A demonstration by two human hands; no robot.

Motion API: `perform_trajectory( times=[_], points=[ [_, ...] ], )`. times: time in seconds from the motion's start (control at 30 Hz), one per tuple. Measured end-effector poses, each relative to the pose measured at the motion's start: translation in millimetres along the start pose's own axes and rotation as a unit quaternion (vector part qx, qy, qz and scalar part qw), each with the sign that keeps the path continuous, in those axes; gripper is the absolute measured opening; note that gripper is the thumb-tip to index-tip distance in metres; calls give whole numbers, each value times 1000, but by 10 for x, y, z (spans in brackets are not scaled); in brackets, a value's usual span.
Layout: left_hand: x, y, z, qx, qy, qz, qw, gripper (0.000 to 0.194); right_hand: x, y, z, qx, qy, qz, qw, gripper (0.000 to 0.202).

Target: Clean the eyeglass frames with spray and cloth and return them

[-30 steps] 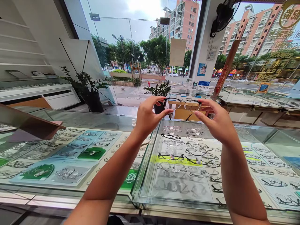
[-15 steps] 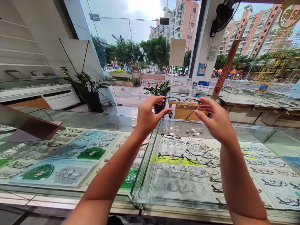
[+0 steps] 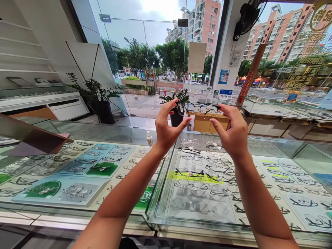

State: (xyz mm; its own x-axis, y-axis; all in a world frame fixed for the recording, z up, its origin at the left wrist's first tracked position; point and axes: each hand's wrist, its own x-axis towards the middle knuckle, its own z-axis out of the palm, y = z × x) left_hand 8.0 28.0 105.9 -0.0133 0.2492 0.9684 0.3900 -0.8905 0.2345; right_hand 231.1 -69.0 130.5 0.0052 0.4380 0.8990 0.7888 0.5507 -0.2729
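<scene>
A pair of eyeglasses [image 3: 209, 105] with dark upper rims and clear lenses is held up above the glass display counter. My left hand [image 3: 168, 123] pinches its left end with the fingertips, thumb spread lower down. On the other side, my right hand [image 3: 231, 125] grips the right end by the fingers, its thumb below the rim. One temple shows folded behind the lenses. Beneath my arms, rows of eyeglass frames [image 3: 190, 172] lie inside the glass case [image 3: 162, 193].
A small white bottle [image 3: 149, 139] stands on the counter left of my left hand. Potted plants [image 3: 105, 110] stand by the glass front. A brown board [image 3: 38, 138] leans over the left counter. A wall fan [image 3: 247, 19] hangs at upper right.
The eyeglasses have turned and shifted slightly left and up. My right hand has moved left, and my left hand a little right, so the white bottle shows more fully.
</scene>
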Motion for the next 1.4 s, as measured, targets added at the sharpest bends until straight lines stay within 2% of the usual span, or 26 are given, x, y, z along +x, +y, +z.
perform_trajectory(
  times=[0.3, 0.43, 0.57, 0.8, 0.93, 1.13, 1.27, 1.4],
  points=[
    [-55, -39, 66, 27, 19, -23, 999, 66, -32, 6, 108, 44, 14, -6, 999, 43],
    [-55, -25, 53, 25, 40, -33, 998, 67, -22, 79, 146, 121, 6, 53, 991, 48],
    [-60, -10, 50, 26, 52, -30, 998, 66, -10, 172, 185, 215, 21, 119, 969, 43],
    [-79, 24, 55, 27, 77, 46, 996, 66, 7, 335, 229, 284, 35, 191, 939, 38],
    [-91, 24, 59, 29, 81, 62, 994, 67, 9, 362, 246, 297, 44, 213, 930, 37],
    [-106, -119, 123, -35, 63, 36, 997, 71, 14, 250, 225, 281, 93, 198, 935, 32],
    [-139, -266, 205, -106, 53, -9, 993, 69, 6, 168, 211, 274, 106, 174, 940, 27],
    [-159, -326, 247, -136, 44, -33, 989, 69, -1, 108, 188, 264, 114, 155, 945, 24]
  ],
)
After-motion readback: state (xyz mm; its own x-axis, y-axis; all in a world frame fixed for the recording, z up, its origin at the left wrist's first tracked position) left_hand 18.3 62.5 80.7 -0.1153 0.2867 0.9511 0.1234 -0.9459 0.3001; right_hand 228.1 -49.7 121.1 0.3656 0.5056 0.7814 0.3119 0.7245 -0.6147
